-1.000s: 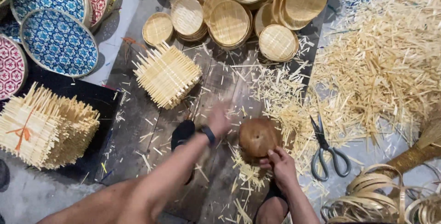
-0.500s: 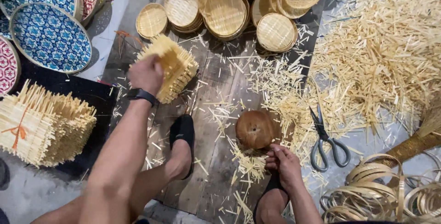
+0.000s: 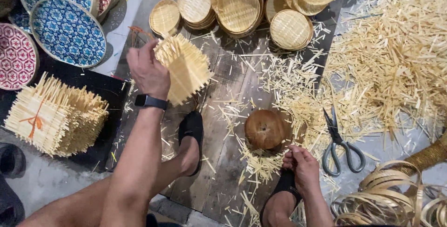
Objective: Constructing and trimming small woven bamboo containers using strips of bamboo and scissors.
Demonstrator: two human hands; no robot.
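Now your left hand [image 3: 148, 71] grips a woven bamboo mat [image 3: 184, 68] by its left edge and holds it tilted above the plank floor [image 3: 233, 92], fingers wrapped over the splints. That arm stretches forward from bottom left, a black watch [image 3: 151, 101] on the wrist. Your right hand [image 3: 302, 164] sits low near your knee, fingers curled loosely on a tuft of shavings [image 3: 260, 162]; you cannot tell whether it pinches them. Just above it lies one brown wooden dome [image 3: 265, 128], apart from the fingers.

At far left a stack of mats [image 3: 56, 115], tied with orange string, rests on a black sheet. Above it lie patterned round trays: two blue [image 3: 67, 31], two red [image 3: 16, 57], partly cut by the frame. Along the top sit round bamboo baskets [image 3: 237, 6], about eight in overlapping piles. One pair of scissors [image 3: 339, 143] lies to the right of the dome, blades closed. Pale offcuts [image 3: 396, 59] heap up at right, and coiled bamboo strips [image 3: 391, 194] fill the bottom right corner. One black slipper [image 3: 192, 129] covers your left foot.
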